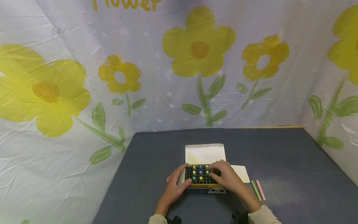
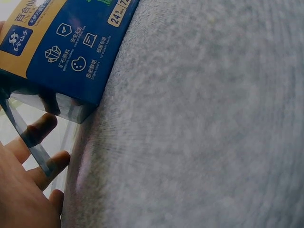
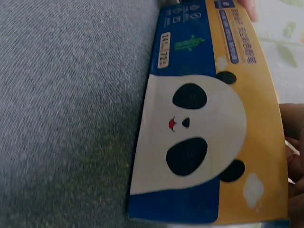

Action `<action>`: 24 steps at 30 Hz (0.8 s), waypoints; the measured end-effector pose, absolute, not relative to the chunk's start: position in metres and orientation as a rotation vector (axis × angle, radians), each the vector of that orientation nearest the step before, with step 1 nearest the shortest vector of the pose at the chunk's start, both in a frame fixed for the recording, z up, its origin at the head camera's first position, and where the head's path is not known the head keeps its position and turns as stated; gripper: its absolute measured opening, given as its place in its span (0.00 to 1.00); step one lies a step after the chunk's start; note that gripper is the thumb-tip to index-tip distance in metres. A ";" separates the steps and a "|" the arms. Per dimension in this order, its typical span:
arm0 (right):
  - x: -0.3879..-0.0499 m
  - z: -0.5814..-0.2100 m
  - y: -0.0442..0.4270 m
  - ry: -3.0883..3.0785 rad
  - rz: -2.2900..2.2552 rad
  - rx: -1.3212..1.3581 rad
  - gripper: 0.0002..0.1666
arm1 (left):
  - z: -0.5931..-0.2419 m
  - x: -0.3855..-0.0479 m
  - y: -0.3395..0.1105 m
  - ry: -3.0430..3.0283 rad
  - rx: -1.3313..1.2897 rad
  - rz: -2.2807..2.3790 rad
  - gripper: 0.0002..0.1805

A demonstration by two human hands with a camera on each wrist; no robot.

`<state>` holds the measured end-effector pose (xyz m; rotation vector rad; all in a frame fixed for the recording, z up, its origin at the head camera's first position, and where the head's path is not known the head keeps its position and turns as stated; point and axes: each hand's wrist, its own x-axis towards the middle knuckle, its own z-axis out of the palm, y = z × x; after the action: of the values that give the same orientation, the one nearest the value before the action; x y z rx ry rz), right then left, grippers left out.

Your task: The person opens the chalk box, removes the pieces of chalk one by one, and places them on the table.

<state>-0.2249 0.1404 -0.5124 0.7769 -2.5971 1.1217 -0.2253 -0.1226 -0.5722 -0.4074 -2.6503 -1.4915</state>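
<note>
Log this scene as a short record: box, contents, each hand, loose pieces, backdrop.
Box: chalk box, lid open at the back, panda face on the front
Contents: several chalk sticks standing in a dark grid of holes
Left hand: holds the box's left side
Right hand: over the box's right part; grip on a stick unclear
Loose pieces: green stick and pink stick on the table, right of the box
Backdrop: flower-print sheet

Panda-printed box [image 3: 190, 128], grey tabletop [image 3: 71, 118], fingers [image 3: 293, 118] at right edge
</note>
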 end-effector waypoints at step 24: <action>-0.224 -0.509 0.129 -2.667 0.950 0.698 0.09 | -0.572 -0.224 -0.122 -2.653 -0.402 -1.500 0.34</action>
<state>-0.2238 0.1292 -0.5086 0.6980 -2.6671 0.9504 -0.2242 -0.1223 -0.5716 -0.4016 -2.6526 -1.4996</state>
